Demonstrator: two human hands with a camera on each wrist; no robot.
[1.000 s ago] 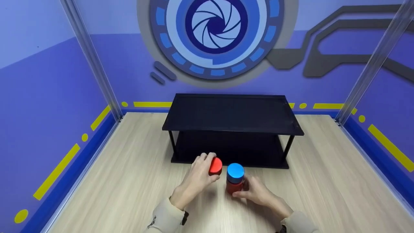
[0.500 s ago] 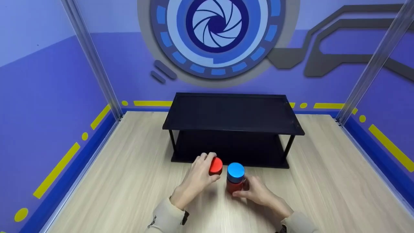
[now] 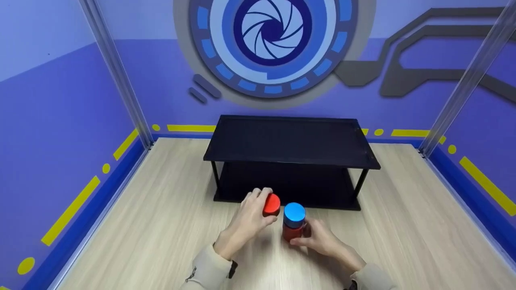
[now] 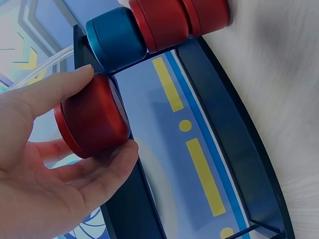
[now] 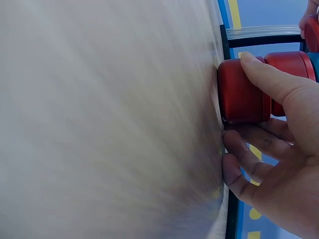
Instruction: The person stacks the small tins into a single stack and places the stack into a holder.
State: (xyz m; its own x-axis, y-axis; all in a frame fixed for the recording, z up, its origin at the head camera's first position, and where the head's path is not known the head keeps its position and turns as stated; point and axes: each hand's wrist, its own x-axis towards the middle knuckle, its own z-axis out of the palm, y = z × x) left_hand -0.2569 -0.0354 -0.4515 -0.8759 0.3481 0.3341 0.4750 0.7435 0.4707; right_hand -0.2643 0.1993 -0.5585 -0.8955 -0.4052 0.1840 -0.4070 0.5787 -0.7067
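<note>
Red jar (image 3: 292,232) (stacked sections), blue lid (image 3: 294,212), right hand (image 3: 322,240) gripping

1. This is a staged booth, like a lab or demo cell for recording handwork, not a home or a shop.
2. The walls (image 3: 60,121) are flat purple panels printed with a large blue aperture emblem (image 3: 273,40), grey circuit-like shapes (image 3: 423,52) and yellow dashes and dots (image 3: 72,211) above a dark blue base band.
3. Clear corner posts (image 3: 117,76) frame the space on both sides.
4. The floor (image 3: 161,225) is a pale wood-grain board that meets the walls on three sides.
5. The only furniture is a small black two-tier shelf (image 3: 290,141) at the back wall.
</note>
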